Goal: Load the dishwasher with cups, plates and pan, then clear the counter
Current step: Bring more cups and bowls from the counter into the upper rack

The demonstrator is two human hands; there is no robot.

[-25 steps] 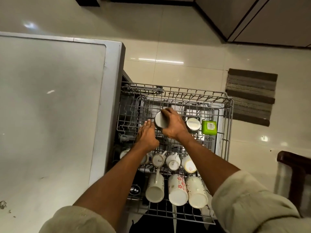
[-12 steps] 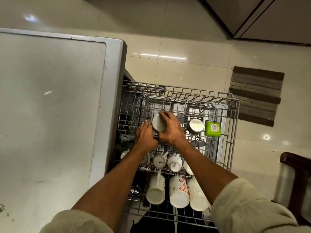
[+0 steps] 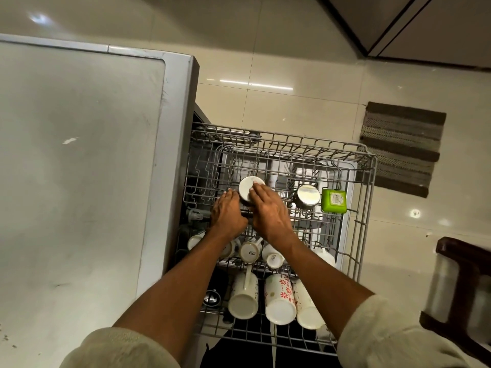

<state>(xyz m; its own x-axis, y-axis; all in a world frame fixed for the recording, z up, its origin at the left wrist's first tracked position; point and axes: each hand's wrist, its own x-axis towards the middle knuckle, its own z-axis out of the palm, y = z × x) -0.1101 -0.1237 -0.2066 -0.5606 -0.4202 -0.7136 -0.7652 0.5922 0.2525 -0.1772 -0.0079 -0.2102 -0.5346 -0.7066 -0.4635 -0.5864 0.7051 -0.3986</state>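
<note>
Upper dishwasher rack point(image 3: 368, 197) is pulled out beside the grey dishwasher top point(image 3: 79, 155). An inverted white cup point(image 3: 248, 187) stands near the rack's middle, base up. Right hand point(image 3: 268, 211) lies over the cup, fingers straight, fingertips resting on its base. Left hand point(image 3: 228, 212) is at the cup's near left side, fingers extended against it; whether they grip cannot be told. To the cup's right: an inverted steel cup point(image 3: 308, 196), then a green container point(image 3: 334, 200). Nearer the person than the cup, more white mugs point(image 3: 249, 252) and a red-flowered mug point(image 3: 280, 298) lie in rows.
</note>
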